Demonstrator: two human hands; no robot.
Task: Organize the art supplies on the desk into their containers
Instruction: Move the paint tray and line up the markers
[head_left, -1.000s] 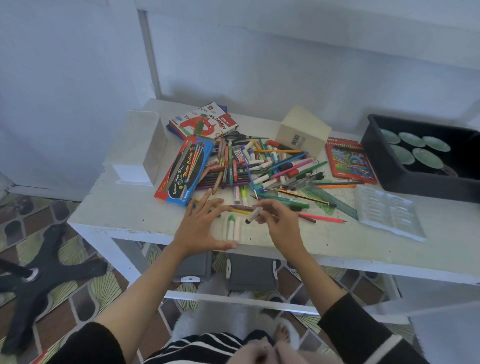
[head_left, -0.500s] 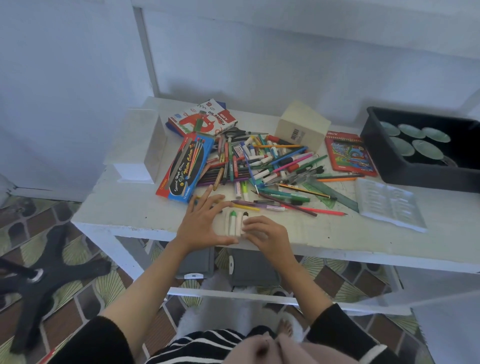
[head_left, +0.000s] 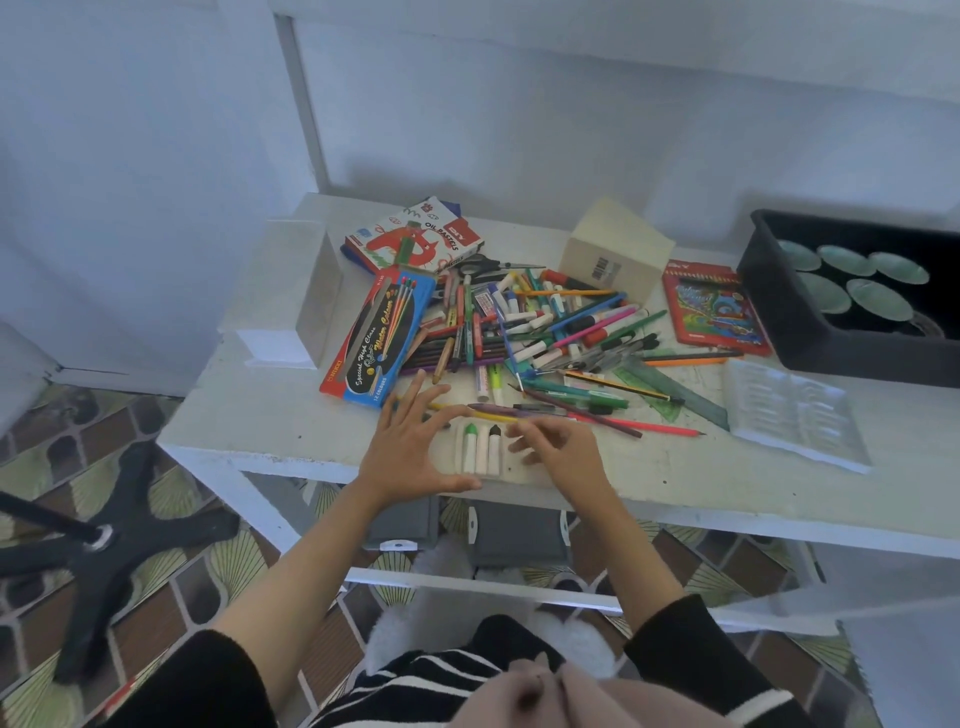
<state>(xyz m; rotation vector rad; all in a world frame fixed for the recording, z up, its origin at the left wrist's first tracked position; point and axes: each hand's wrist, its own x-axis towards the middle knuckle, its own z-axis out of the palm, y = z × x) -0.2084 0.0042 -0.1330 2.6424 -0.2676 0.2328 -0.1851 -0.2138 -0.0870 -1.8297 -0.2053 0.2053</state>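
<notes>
A heap of pens, markers and pencils (head_left: 545, 332) lies in the middle of the white desk (head_left: 291, 426). Near the front edge a short row of white markers (head_left: 480, 449) lies side by side, one with a green cap and one with a black cap. My left hand (head_left: 410, 452) rests flat on the desk just left of the row, fingers spread. My right hand (head_left: 561, 447) hovers just right of the row with loosely curled fingers, holding nothing.
A blue and red colour pencil box (head_left: 379, 338), an oil pastels box (head_left: 415, 241), a red pencil case (head_left: 714, 309), a beige box (head_left: 618, 249), a white box (head_left: 296, 296), a clear plastic tray (head_left: 795, 415), a green ruler (head_left: 670, 384), scissors (head_left: 485, 265) and a black bin (head_left: 810, 332) of round dishes.
My right hand laid the black-capped marker down beside the green-capped one and has let go, drawing slightly to the right. My left hand has stayed flat on the desk.
</notes>
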